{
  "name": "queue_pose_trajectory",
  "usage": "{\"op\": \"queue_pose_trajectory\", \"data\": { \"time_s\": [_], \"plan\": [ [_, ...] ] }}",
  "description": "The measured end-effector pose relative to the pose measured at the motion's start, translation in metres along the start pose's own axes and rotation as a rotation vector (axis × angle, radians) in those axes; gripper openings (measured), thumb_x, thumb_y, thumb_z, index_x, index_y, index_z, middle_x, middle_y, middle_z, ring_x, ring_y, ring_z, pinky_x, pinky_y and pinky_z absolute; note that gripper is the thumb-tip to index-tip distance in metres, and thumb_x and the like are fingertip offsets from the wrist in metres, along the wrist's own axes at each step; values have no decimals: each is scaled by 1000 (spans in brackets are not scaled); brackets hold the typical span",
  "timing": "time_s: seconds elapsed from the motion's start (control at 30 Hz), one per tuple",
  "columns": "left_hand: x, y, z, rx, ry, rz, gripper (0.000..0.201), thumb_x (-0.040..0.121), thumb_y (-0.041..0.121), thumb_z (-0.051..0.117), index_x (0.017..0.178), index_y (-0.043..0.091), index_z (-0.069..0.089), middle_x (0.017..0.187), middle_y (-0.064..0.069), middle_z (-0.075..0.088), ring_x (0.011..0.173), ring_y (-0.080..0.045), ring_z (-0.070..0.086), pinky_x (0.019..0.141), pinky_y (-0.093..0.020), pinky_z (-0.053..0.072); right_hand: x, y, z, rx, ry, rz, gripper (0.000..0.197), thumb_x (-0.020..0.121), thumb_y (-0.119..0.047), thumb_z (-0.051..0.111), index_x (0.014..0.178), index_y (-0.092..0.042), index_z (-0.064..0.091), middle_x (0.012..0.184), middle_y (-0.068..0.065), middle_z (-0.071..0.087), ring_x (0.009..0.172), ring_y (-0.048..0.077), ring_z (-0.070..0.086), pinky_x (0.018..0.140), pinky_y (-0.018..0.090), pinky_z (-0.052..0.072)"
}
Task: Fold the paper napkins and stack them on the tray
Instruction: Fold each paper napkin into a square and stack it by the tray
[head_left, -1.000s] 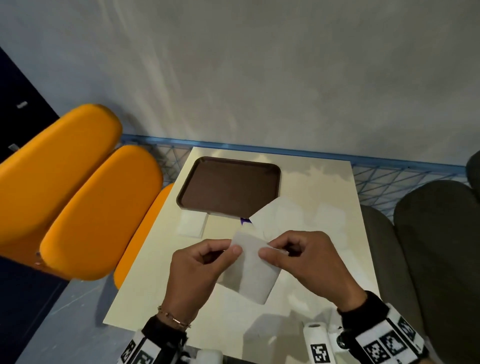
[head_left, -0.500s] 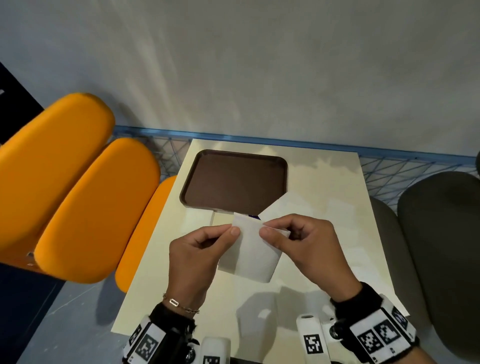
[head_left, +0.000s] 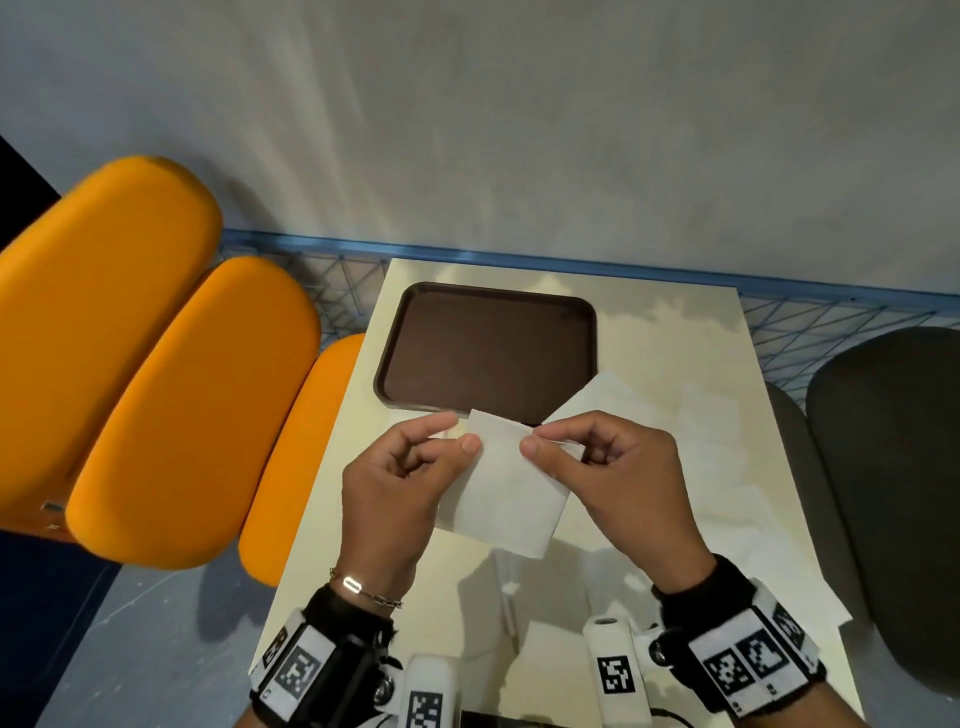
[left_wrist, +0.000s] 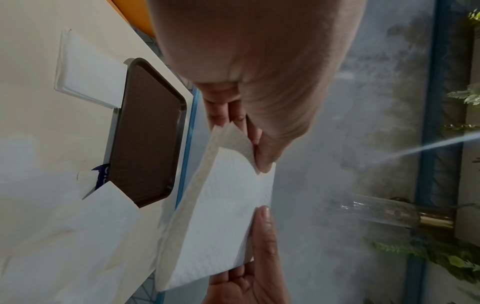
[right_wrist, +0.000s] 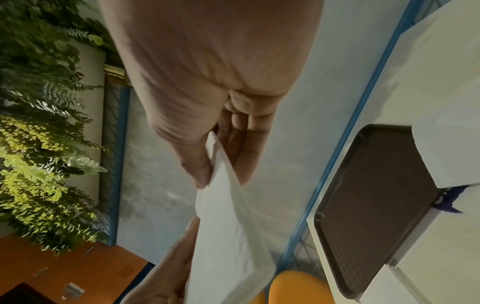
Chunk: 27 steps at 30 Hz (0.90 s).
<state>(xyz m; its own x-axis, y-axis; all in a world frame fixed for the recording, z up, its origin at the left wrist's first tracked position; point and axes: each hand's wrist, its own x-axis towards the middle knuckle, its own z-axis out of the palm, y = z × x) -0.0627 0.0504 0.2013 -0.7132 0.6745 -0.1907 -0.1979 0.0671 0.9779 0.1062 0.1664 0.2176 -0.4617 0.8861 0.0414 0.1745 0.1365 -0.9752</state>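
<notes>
Left hand (head_left: 395, 483) and right hand (head_left: 618, 467) raised above counter (head_left: 649, 353), thumb-and-forefinger pinch on upper corners of folded napkin (head_left: 506, 488).

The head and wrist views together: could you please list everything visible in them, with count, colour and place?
Held napkin: one, white, in the air above the table.
Tray: one, dark brown, far left of table.
Napkin stack: one, white, against the tray's near left edge.
Loose napkins: several, white, right of tray.
Table: one, cream.
Seat cushions: orange, left.
Chair: dark grey, right.
Plants: green, background.
Left hand: pinches napkin's upper left corner.
Right hand: pinches upper right corner.
</notes>
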Motion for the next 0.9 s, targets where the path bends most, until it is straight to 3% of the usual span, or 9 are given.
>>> {"op": "queue_pose_trajectory", "data": {
  "time_s": [0.1, 0.17, 0.23, 0.37, 0.5, 0.6, 0.7, 0.8, 0.9],
  "plan": [
    [10, -2, -7, -45, -95, -111, 41, 82, 27, 83, 122, 25, 76, 85, -8, 74, 92, -21, 75, 91, -43, 62, 4, 2, 8, 15, -5, 20, 9, 80, -28, 92, 85, -28, 84, 54, -14, 57, 49, 9, 35, 54, 16, 36],
    [14, -4, -12, -38, -141, -159, 35, 82, 33, 81, 115, 22, 81, 101, -7, 79, 103, -29, 75, 97, -53, 60, 6, 2, 14, 31, -26, 43, 12, 80, -27, 92, 88, -28, 84, 67, -11, 71, 50, 11, 43, 55, 19, 42],
    [17, -7, -14, 11, -141, -161, 23, 85, 36, 80, 102, 20, 84, 106, -5, 80, 106, -36, 72, 94, -56, 58, 8, 2, 18, 42, -59, 85, 18, 81, -25, 92, 96, -27, 82, 81, -7, 79, 59, 18, 62, 61, 26, 55],
    [24, -14, -21, -11, -93, -191, 15, 89, 29, 78, 97, 18, 84, 103, -5, 80, 95, -28, 74, 76, -40, 61, 13, 9, 22, 133, -57, 206, 24, 85, -14, 88, 107, -19, 78, 85, 3, 81, 71, 18, 73, 71, 30, 61],
    [30, -26, -30, 13, -79, -186, 12, 92, 27, 76, 95, 18, 84, 98, -3, 81, 86, -19, 74, 62, -26, 55, 16, 22, 26, 193, -27, 313, 18, 89, -12, 84, 106, -16, 78, 82, 14, 79, 70, 23, 73, 77, 38, 64],
    [33, -35, -33, 37, -67, -189, 10, 93, 24, 76, 95, 18, 83, 96, -2, 81, 86, -20, 74, 62, -25, 54, 17, 30, 34, 199, -13, 343, 15, 92, -10, 81, 104, -17, 78, 82, 15, 78, 73, 22, 73, 84, 44, 65],
    [35, -40, -36, 35, -42, -190, 8, 92, 23, 77, 93, 19, 84, 95, -1, 81, 86, -19, 74, 67, -31, 56, 18, 34, 41, 176, -21, 349, 19, 92, -12, 81, 109, -18, 75, 85, 9, 80, 80, 21, 77, 84, 40, 65],
    [38, -44, -39, 41, -17, -190, 8, 92, 25, 77, 92, 19, 83, 95, 0, 80, 85, -17, 72, 69, -33, 58, 20, 36, 46, 234, -134, 441, 34, 86, -16, 87, 117, -16, 72, 93, 10, 80, 87, 25, 79, 74, 28, 62],
    [42, -50, -43, 45, 9, -174, 8, 93, 26, 77, 92, 20, 82, 95, 3, 79, 87, -19, 71, 72, -37, 60, 20, 45, 49, 198, -242, 483, 20, 87, -13, 86, 103, -2, 77, 90, 19, 79, 80, 30, 77, 73, 31, 65]
  ]
}}
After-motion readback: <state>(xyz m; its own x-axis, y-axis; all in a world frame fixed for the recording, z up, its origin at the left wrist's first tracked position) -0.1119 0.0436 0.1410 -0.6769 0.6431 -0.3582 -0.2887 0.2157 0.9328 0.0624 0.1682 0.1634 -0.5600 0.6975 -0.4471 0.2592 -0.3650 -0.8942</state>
